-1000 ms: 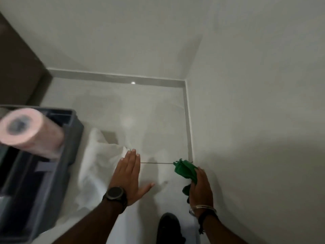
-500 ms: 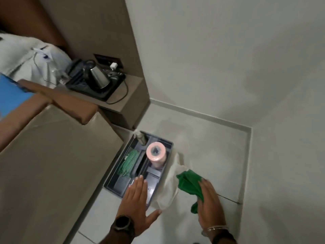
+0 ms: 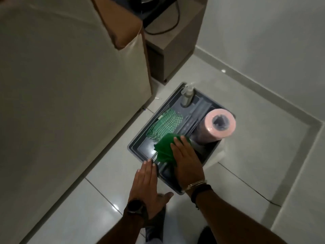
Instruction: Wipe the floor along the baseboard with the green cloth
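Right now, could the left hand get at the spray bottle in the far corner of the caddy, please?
Probably yes. The left hand is open and empty at the caddy's near rim, and the spray bottle stands upright and uncovered. The right hand and green cloth sit beside that path.

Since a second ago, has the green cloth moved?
Yes. The green cloth, held by the right hand, has left the floor by the baseboard and now lies over the grey caddy.
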{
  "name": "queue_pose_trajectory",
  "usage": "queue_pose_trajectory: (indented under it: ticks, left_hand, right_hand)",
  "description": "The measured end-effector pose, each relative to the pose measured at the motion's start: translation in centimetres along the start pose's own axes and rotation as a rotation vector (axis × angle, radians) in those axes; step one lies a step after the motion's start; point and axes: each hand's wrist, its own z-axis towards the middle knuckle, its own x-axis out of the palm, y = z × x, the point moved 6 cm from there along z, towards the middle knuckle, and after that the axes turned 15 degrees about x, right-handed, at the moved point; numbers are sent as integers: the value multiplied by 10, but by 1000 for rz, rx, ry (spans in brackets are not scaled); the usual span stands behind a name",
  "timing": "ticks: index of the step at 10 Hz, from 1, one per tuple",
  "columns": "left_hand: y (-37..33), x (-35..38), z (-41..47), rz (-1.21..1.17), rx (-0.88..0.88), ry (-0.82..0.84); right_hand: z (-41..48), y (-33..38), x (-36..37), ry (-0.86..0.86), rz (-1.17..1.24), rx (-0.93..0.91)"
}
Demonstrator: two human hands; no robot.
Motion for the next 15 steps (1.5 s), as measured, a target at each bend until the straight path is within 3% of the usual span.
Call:
queue_pose_trajectory:
  ticks: [2, 3, 6, 7, 8, 9, 12, 14, 15]
  left_hand:
    - [8, 6, 2, -245, -16, -49]
    - [9, 1, 2, -258, 2, -124]
    - [15, 19, 1, -174, -36, -50]
    - [15, 22, 0, -140, -39, -31]
    - [15, 25, 0, -118, -53, -22]
    - [19, 29, -2, -80, -54, -8]
    - [20, 23, -3, -41, 19, -5]
    - [15, 3, -13, 164, 151, -39]
    - [-8, -26, -24, 159, 223, -26]
  right_hand:
    - [-21, 24, 53, 125, -219, -148]
    - [-15, 22, 61, 148, -180, -64]
    - [2, 32, 26, -105, 8, 26]
    - [4, 33, 45, 22, -129, -110]
    - [-12, 24, 87, 261, -254, -200]
    - [-15, 15, 102, 382, -253, -157]
    - [-9, 14, 92, 466, -152, -193]
    - [-64, -8, 58, 406, -264, 8]
    - [-111, -22, 18, 430, -267, 132]
